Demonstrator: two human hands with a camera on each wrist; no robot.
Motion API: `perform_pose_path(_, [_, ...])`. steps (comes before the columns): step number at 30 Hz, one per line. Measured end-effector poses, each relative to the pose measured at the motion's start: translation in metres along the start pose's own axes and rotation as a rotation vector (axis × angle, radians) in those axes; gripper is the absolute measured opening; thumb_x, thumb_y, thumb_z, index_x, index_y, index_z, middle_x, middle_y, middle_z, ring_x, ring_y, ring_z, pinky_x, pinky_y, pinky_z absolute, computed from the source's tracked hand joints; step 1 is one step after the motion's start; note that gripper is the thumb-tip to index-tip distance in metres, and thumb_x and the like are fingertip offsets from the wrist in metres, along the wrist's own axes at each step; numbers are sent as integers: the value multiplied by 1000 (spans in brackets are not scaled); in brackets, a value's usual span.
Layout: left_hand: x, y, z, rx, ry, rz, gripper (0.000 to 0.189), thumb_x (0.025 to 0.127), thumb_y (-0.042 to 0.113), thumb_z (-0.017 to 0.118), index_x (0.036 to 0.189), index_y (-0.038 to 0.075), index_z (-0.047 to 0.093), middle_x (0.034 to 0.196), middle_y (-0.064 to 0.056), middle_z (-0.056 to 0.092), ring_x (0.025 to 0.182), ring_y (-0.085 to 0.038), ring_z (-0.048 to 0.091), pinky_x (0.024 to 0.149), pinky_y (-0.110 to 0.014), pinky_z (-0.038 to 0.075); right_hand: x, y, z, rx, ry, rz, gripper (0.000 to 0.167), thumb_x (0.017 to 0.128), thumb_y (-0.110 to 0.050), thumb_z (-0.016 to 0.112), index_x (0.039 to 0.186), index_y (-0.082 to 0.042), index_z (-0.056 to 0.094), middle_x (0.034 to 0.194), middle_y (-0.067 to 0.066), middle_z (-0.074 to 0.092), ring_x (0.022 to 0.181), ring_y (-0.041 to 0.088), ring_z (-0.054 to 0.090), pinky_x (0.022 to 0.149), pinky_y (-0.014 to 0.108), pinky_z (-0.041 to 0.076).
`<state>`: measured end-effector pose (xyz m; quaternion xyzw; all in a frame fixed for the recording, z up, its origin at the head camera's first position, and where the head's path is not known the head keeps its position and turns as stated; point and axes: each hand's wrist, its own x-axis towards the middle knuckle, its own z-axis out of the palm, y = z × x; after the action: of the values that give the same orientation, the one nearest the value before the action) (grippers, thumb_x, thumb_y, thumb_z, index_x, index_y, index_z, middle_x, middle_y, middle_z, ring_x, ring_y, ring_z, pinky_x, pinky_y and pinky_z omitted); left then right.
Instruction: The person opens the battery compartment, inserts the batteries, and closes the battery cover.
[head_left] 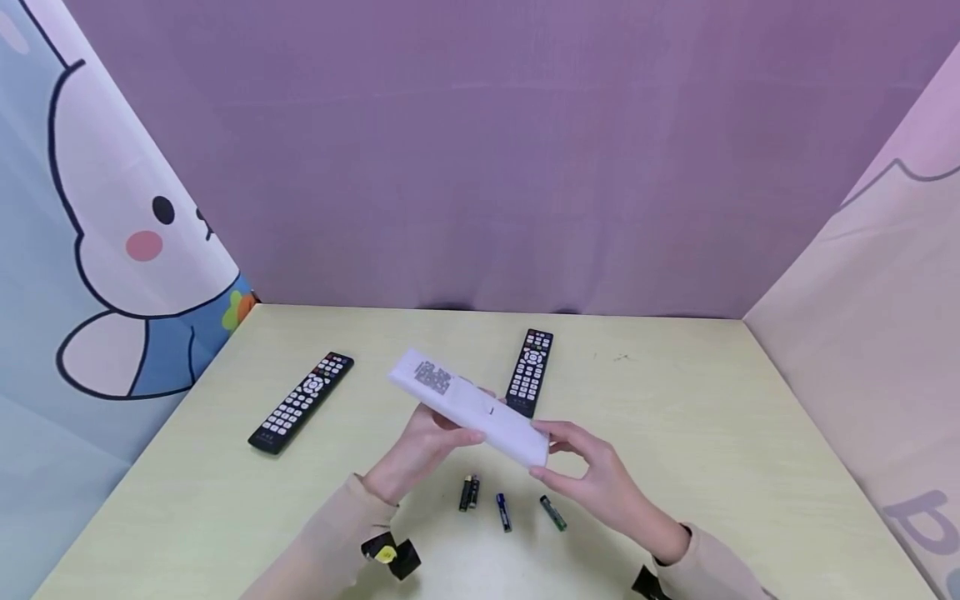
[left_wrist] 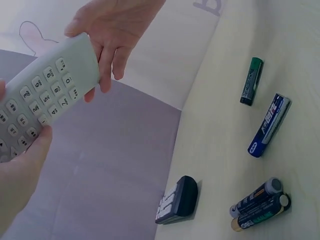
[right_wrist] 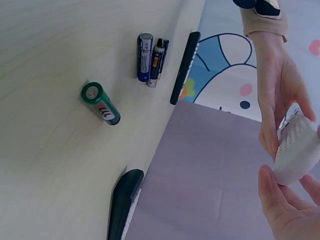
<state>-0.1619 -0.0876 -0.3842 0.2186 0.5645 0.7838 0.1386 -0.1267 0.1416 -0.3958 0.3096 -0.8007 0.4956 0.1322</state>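
A white remote control point(head_left: 468, 408) is held in the air above the table, its back with a printed label facing up in the head view. My left hand point(head_left: 423, 446) grips it around the middle, thumb on the near edge. At its right end, my right hand point(head_left: 600, 475) pinches the corners between thumb and fingers. The remote's buttons point(left_wrist: 45, 95) face the left wrist camera. Beneath it on the table lie a green battery point(head_left: 552, 512), a blue battery point(head_left: 503, 512) and a pair of dark batteries point(head_left: 468, 492) side by side.
A black remote point(head_left: 302, 402) lies at the left of the table point(head_left: 712, 417). Another black remote point(head_left: 530, 372) lies behind the white one, its near end close to it in the head view. Fabric walls, one purple point(head_left: 480, 167), stand around the table.
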Motion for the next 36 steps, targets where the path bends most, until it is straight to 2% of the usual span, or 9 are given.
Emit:
perform_pose_path(5, [-1, 7, 0, -79, -60, 65, 51, 78, -6, 56, 120, 3, 29, 122, -13, 50, 116, -30, 45, 96, -38, 39, -1, -1, 1, -16, 26, -25, 47, 69, -3, 72, 113, -5, 56, 104, 6, 62, 83, 10, 59, 73, 31, 53])
perform_pose_path(9, [0, 15, -2, -187, -78, 74, 50, 82, -5, 50, 125, 6, 27, 126, -13, 46, 120, -32, 40, 100, -41, 34, 0, -2, 1, -18, 45, -43, 48, 67, -2, 73, 112, -4, 56, 104, 7, 61, 83, 10, 59, 72, 31, 54])
perform_pose_path(14, [0, 24, -5, -315, -72, 70, 51, 86, 4, 50, 130, 8, 24, 132, -15, 40, 122, -31, 38, 104, -43, 27, -1, -4, 3, -10, 64, -52, 50, 65, -2, 75, 112, -3, 56, 103, 8, 61, 84, 11, 59, 71, 32, 54])
perform_pose_path(21, [0, 29, -8, -542, -128, 113, 57, 89, 17, 51, 136, 11, 20, 134, -12, 36, 125, -32, 34, 105, -42, 25, -3, -3, 4, -3, 74, -75, 53, 62, -1, 76, 111, -1, 56, 102, 9, 61, 83, 11, 59, 71, 31, 54])
perform_pose_path(26, [1, 30, -9, -617, -127, 140, 65, 88, 20, 52, 139, 13, 12, 138, -12, 30, 127, -32, 30, 105, -46, 23, -4, -4, 5, -9, 80, -89, 54, 61, -2, 77, 111, -1, 56, 101, 9, 61, 83, 11, 59, 71, 30, 53])
perform_pose_path(31, [2, 32, -8, -692, -112, 158, 63, 85, 16, 55, 135, 12, 17, 140, -14, 24, 127, -33, 28, 105, -50, 20, -5, -5, 6, -15, 76, -98, 54, 61, 0, 77, 110, 0, 55, 101, 11, 60, 82, 12, 59, 70, 31, 54])
perform_pose_path(36, [3, 33, -6, -722, -108, 179, 60, 84, 12, 56, 131, 9, 20, 137, -14, 29, 127, -33, 30, 105, -51, 20, -6, -8, 7, -4, 56, -96, 55, 62, 0, 76, 112, -1, 54, 104, 11, 59, 83, 13, 59, 71, 31, 53])
